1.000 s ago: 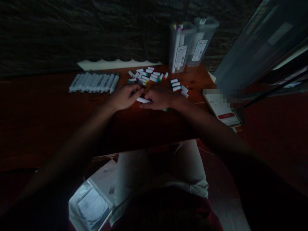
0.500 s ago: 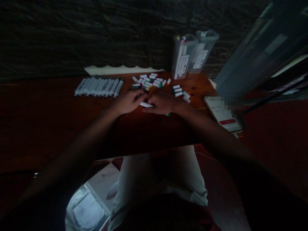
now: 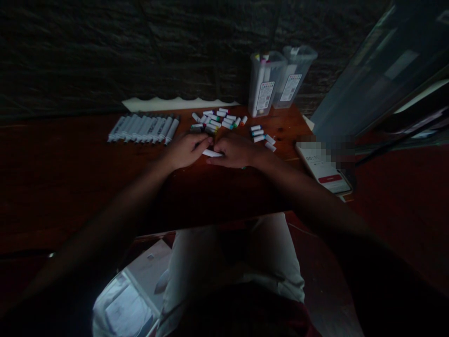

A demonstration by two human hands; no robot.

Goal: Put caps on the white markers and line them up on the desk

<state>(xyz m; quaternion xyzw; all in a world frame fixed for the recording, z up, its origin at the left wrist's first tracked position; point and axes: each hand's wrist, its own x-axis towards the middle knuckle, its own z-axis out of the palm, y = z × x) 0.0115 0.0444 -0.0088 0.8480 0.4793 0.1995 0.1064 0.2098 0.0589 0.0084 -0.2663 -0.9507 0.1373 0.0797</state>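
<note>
Over the dark wooden table, my left hand (image 3: 189, 150) and my right hand (image 3: 235, 150) meet, both closed on one white marker (image 3: 212, 153). Its white barrel shows between them; a small green bit peeks out below my right hand. The fingers hide both ends of the marker. Just beyond my hands lie several loose white marker caps (image 3: 230, 120) with coloured ends. A smaller group of caps (image 3: 258, 138) sits to the right of my right hand. Left of my left hand, several capless-looking markers (image 3: 143, 128) lie side by side in a row.
Two clear plastic boxes (image 3: 262, 100) stand at the back right, the nearer one with some markers inside. A phone (image 3: 328, 175) with a lit screen rests at the table's right edge. A dark stone-patterned wall (image 3: 196, 51) rises behind the table (image 3: 70, 164).
Both hands stay closed on the marker in nearly the same place. The whole view has shifted very slightly; the caps and the row of markers lie as before.
</note>
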